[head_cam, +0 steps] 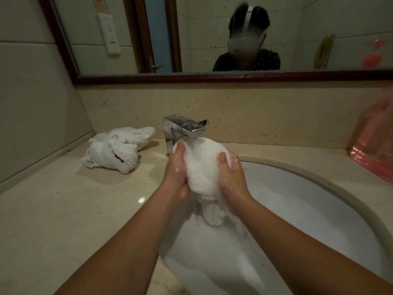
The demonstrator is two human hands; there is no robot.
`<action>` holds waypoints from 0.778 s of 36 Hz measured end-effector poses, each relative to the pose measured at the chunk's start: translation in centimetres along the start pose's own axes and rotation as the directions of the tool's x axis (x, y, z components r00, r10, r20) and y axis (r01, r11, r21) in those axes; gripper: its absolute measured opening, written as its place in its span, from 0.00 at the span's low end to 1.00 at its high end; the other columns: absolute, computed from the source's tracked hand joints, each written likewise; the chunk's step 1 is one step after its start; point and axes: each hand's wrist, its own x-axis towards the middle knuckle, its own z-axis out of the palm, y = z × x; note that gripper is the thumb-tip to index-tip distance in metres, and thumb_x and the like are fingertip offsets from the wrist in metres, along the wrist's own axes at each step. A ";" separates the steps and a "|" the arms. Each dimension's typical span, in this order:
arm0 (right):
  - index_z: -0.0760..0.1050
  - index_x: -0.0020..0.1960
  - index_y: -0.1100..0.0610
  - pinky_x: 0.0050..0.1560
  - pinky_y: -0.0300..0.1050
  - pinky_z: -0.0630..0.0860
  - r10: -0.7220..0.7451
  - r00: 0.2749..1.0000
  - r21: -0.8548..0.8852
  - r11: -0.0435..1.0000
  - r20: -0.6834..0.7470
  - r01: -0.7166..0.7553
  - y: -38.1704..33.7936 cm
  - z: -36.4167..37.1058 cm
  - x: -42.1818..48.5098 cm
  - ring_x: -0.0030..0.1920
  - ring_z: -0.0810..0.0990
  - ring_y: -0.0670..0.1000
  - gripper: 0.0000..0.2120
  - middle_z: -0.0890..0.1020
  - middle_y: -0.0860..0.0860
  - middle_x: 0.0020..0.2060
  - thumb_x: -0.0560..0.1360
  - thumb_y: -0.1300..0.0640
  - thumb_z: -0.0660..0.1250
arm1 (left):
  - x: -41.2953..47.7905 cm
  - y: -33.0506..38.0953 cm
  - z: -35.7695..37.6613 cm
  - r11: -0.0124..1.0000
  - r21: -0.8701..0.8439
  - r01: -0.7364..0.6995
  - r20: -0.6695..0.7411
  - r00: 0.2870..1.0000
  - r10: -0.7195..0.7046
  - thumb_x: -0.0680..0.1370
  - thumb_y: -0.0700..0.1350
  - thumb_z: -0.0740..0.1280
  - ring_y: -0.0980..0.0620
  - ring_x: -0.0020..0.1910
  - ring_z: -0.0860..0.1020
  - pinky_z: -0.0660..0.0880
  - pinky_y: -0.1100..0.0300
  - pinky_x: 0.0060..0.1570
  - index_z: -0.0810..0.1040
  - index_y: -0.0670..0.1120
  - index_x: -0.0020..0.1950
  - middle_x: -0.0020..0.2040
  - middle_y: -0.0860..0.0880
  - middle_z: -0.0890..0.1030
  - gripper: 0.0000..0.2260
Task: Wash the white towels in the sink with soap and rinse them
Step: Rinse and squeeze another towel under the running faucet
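A bathroom: sink [319, 188], faucet [185, 128], framed mirror [212, 77] above

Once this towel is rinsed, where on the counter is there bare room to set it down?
Bare counter lies left of the sink, in front of the wrung towels. The right side is crowded by the red plastic bag. Both hands, left hand and right hand, grip the wet towel under the faucet.

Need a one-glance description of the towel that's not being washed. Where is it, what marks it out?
Start at the chrome faucet behind the sink. Left of it, on the beige counter, lies the twisted white towel. Unlike the towel in hand, nobody touches it, and it shows a small dark red mark.
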 end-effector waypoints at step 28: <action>0.66 0.79 0.46 0.70 0.55 0.77 0.027 1.000 -0.016 1.000 -0.005 -0.027 -0.5 0.0 -0.4 0.68 0.77 0.53 0.22 0.76 0.48 0.70 0.87 0.41 0.57 | 0.7 -0.4 -0.4 1.000 -0.027 0.007 0.034 0.999 -0.006 0.85 0.67 0.54 0.37 0.65 0.83 0.74 0.37 0.71 0.80 0.44 0.72 0.64 0.39 0.84 0.32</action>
